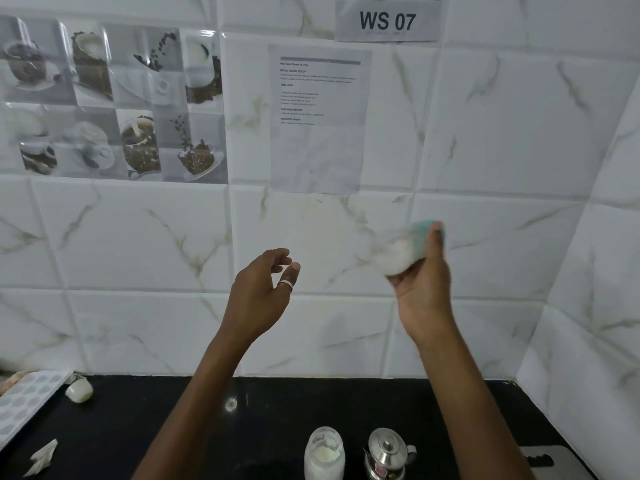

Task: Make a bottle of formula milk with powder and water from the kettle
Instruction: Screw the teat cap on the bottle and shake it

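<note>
Along the left edge of the black counter (138,427) we are seeing one dimpled tray (24,400), one small white lump (79,389) and one crumpled paper scrap (41,457). Our left hand (259,292) is hovering with its fingers loose, gripping nothing. At the front edge, one jar of white powder (324,452) and one steel kettle (389,453) are standing just beside each other, well apart from the scrap. Our right hand (424,282) is gripping one blurred, teal-topped bottle (403,251), raised before the tiled wall (502,133).

Black counter (138,427): powder jar (324,453), steel kettle (387,453)
</note>
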{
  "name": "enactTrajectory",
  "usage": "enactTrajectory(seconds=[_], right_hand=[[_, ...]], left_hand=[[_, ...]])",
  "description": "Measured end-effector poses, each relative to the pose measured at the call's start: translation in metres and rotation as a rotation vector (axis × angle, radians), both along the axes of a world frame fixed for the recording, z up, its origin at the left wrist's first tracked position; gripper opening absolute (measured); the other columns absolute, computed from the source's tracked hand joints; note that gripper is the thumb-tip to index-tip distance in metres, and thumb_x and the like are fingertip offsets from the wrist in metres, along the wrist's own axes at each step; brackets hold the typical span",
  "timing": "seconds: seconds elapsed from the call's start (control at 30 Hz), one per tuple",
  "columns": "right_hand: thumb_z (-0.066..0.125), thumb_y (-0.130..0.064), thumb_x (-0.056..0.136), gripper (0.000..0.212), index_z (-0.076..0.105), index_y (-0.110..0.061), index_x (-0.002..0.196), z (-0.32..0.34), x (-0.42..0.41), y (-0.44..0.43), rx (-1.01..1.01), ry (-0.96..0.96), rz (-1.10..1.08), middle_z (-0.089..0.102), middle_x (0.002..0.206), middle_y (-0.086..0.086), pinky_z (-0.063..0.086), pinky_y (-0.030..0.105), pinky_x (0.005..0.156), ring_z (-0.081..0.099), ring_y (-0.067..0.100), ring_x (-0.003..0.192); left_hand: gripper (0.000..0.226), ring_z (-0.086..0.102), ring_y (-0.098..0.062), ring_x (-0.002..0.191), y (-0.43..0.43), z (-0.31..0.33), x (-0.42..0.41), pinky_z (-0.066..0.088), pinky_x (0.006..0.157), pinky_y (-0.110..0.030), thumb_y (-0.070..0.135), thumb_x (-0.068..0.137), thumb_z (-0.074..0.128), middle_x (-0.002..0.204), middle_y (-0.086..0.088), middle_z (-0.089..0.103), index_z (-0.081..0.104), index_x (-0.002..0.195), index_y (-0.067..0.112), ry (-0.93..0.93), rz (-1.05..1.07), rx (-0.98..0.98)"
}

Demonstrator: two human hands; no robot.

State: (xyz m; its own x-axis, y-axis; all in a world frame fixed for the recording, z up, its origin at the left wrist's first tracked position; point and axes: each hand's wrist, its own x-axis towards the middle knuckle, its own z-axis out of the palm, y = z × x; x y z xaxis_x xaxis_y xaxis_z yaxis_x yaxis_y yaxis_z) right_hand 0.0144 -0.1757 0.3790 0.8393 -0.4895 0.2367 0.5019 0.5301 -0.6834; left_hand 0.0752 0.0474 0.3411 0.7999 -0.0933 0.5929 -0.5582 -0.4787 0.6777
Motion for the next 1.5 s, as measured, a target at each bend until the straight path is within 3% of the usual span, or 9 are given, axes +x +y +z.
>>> enactTrajectory(seconds=[0.23, 0.37, 0.57, 0.73, 0.93, 1.07, 1.27, 1.4, 1.5], right_hand=[[0.069, -0.066, 0.079, 0.058, 0.068, -0.024, 0.119, -0.017, -0.009, 0.017, -0.396, 0.083, 0.092, 0.079, 0.106, 0.000, 0.061, 0.032, 0.074, 0.076, 0.020, 0.100], [0.059, -0.054, 0.095, 0.039, 0.069, -0.020, 0.111, 0.004, -0.006, -0.001, -0.019, -0.038, 0.008, 0.081, 0.098, -0.001, 0.062, 0.032, 0.070, 0.077, 0.016, 0.096], [0.071, -0.068, 0.076, 0.065, 0.068, -0.021, 0.121, -0.015, -0.009, 0.016, -0.420, 0.086, 0.120, 0.078, 0.110, 0.002, 0.061, 0.033, 0.077, 0.075, 0.021, 0.102], [0.057, -0.053, 0.098, 0.038, 0.072, -0.020, 0.109, 0.008, -0.003, -0.001, 0.021, -0.028, -0.005, 0.081, 0.099, 0.000, 0.062, 0.031, 0.067, 0.077, 0.015, 0.094], [0.063, -0.056, 0.083, 0.046, 0.068, -0.024, 0.116, -0.017, -0.003, 0.023, -0.359, 0.069, 0.116, 0.079, 0.102, -0.002, 0.061, 0.030, 0.071, 0.077, 0.019, 0.096], [0.058, -0.053, 0.095, 0.038, 0.070, -0.021, 0.111, 0.004, -0.001, 0.006, 0.001, -0.073, 0.067, 0.080, 0.105, 0.001, 0.063, 0.035, 0.070, 0.076, 0.020, 0.100], [0.061, -0.057, 0.084, 0.048, 0.070, -0.022, 0.116, -0.010, -0.005, 0.019, -0.370, 0.044, 0.132, 0.078, 0.097, -0.004, 0.062, 0.031, 0.072, 0.076, 0.016, 0.092], [0.058, -0.052, 0.096, 0.035, 0.077, -0.023, 0.103, 0.009, -0.004, 0.008, -0.007, -0.079, 0.084, 0.080, 0.100, 0.000, 0.064, 0.037, 0.074, 0.077, 0.015, 0.093], [0.059, -0.053, 0.090, 0.042, 0.068, -0.020, 0.113, 0.002, -0.002, 0.016, -0.143, -0.034, 0.099, 0.080, 0.097, -0.001, 0.064, 0.037, 0.076, 0.077, 0.016, 0.091]], left_hand=[[0.040, 0.061, 0.000, 0.107, -0.002, 0.001, 0.000, 0.051, 0.092, -0.032, 0.043, 0.097, 0.055, 0.111, 0.019, 0.066, 0.058, 0.131, 0.022, 0.002, -0.003, -0.001], [0.040, 0.060, 0.000, 0.107, 0.001, 0.000, -0.001, 0.051, 0.092, -0.031, 0.044, 0.097, 0.055, 0.112, 0.018, 0.065, 0.057, 0.131, 0.022, 0.003, 0.000, 0.002], [0.040, 0.061, -0.001, 0.108, -0.001, 0.000, 0.000, 0.051, 0.091, -0.030, 0.043, 0.097, 0.056, 0.112, 0.017, 0.066, 0.058, 0.131, 0.021, 0.002, 0.003, 0.001], [0.041, 0.060, -0.001, 0.107, 0.001, -0.001, 0.000, 0.051, 0.093, -0.034, 0.044, 0.097, 0.055, 0.112, 0.018, 0.065, 0.057, 0.131, 0.022, 0.004, 0.007, 0.008], [0.040, 0.060, 0.001, 0.107, -0.002, 0.001, 0.000, 0.051, 0.093, -0.033, 0.043, 0.097, 0.056, 0.111, 0.019, 0.065, 0.058, 0.131, 0.022, 0.005, -0.002, 0.002], [0.040, 0.061, -0.001, 0.107, 0.001, 0.000, -0.001, 0.051, 0.092, -0.032, 0.043, 0.097, 0.055, 0.113, 0.017, 0.065, 0.057, 0.131, 0.022, -0.003, 0.004, 0.012], [0.040, 0.060, 0.001, 0.107, -0.001, 0.001, 0.000, 0.050, 0.091, -0.028, 0.043, 0.097, 0.056, 0.112, 0.018, 0.066, 0.057, 0.131, 0.022, 0.012, 0.000, -0.001], [0.040, 0.061, 0.000, 0.107, 0.001, 0.000, -0.001, 0.050, 0.091, -0.030, 0.043, 0.097, 0.056, 0.111, 0.019, 0.065, 0.057, 0.131, 0.023, 0.009, -0.001, -0.001], [0.039, 0.061, 0.000, 0.107, 0.002, 0.001, 0.000, 0.051, 0.092, -0.031, 0.041, 0.097, 0.056, 0.112, 0.018, 0.065, 0.057, 0.131, 0.022, 0.000, 0.005, -0.002]])
